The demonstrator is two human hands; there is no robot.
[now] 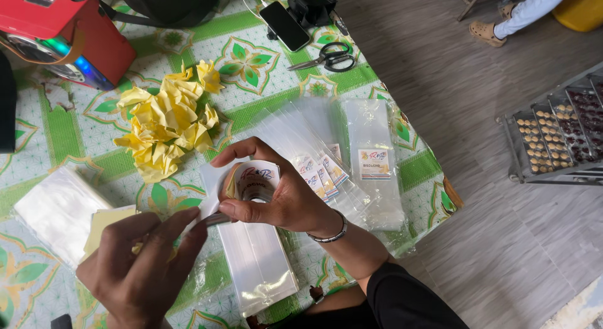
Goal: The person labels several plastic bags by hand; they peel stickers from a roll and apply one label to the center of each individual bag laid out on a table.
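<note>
Head view: a roll of stickers (254,181) held over clear bags on the bench (63,131).
Its open core faces the camera, axis pointing up toward the lens. Right hand (276,191) curls shut around the roll, thumb below, fingers arched over. Left hand (141,266), knuckles up, pinches a sticker at the roll's edge. A clear bag (260,266) lies lengthwise beneath; crumpled yellow paper (166,125) sits beyond.

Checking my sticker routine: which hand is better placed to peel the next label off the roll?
Probably the left hand: its fingertips already pinch at the edge of the sticker roll, while the right hand is wrapped around the roll, steadying it.
</note>
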